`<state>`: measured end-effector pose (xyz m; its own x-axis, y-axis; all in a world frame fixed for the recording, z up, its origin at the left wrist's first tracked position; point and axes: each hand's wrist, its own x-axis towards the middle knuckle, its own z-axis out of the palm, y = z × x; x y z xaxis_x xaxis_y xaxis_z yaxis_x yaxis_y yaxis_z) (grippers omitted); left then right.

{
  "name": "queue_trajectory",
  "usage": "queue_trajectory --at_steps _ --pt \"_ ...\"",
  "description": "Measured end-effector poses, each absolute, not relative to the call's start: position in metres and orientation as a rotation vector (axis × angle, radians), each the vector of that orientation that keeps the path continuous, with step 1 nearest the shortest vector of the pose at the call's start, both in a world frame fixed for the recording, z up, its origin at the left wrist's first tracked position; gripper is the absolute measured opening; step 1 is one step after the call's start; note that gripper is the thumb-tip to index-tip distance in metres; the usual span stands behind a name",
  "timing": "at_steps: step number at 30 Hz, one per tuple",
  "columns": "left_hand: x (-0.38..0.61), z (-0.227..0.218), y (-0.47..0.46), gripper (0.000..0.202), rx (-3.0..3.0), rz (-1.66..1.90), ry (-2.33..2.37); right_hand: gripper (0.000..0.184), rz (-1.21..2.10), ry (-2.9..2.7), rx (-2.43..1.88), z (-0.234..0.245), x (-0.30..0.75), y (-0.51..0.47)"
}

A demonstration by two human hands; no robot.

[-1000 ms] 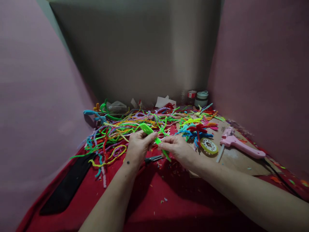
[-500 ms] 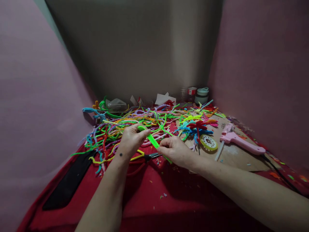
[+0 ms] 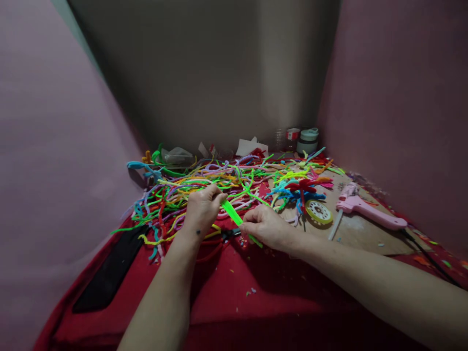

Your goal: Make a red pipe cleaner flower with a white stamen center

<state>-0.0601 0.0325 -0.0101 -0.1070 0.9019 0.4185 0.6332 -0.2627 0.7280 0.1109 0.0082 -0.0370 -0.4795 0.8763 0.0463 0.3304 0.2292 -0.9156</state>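
Note:
A bright green pipe cleaner strip, folded or bundled flat, stretches between my two hands above the table. My left hand pinches its upper end between thumb and fingers. Lower down, my right hand grips it too, and a short end pokes out beneath those fingers. Under the strip lies a pair of pliers or cutters with dark jaws; my left wrist partly hides it. Behind both hands spreads a tangled heap of coloured pipe cleaners.
On a brown board at right rest a pink glue gun with its cord and a yellow-rimmed spool. A black flat strip lies at left on the red cloth. A lidded cup stands at the back.
My left hand has turned, its fingers now closing over the strip's upper end and covering the loop that showed there. The right hand keeps its grip. The whole view has shifted slightly.

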Motion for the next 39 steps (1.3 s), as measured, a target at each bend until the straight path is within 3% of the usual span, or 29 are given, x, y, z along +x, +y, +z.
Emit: queue_trajectory --at_steps 9,13,20,31,39 --pt "-0.067 -0.008 0.037 0.025 1.491 1.398 1.453 0.02 1.39 -1.671 -1.13 -0.04 0.107 0.011" --pt "-0.064 -0.007 0.033 0.034 1.337 1.245 1.298 0.019 1.391 -1.596 -1.092 -0.041 0.107 0.012" --pt "-0.039 -0.019 0.024 0.031 1.223 1.013 1.148 0.021 1.367 -1.564 -1.025 -0.046 0.107 0.017" --pt "-0.047 -0.012 0.028 0.032 1.141 1.187 1.232 0.024 1.307 -1.625 -1.009 -0.047 0.107 0.016" --pt "-0.06 -0.009 0.027 0.021 1.205 1.288 1.188 0.016 1.513 -1.583 -0.983 -0.035 0.108 0.009"
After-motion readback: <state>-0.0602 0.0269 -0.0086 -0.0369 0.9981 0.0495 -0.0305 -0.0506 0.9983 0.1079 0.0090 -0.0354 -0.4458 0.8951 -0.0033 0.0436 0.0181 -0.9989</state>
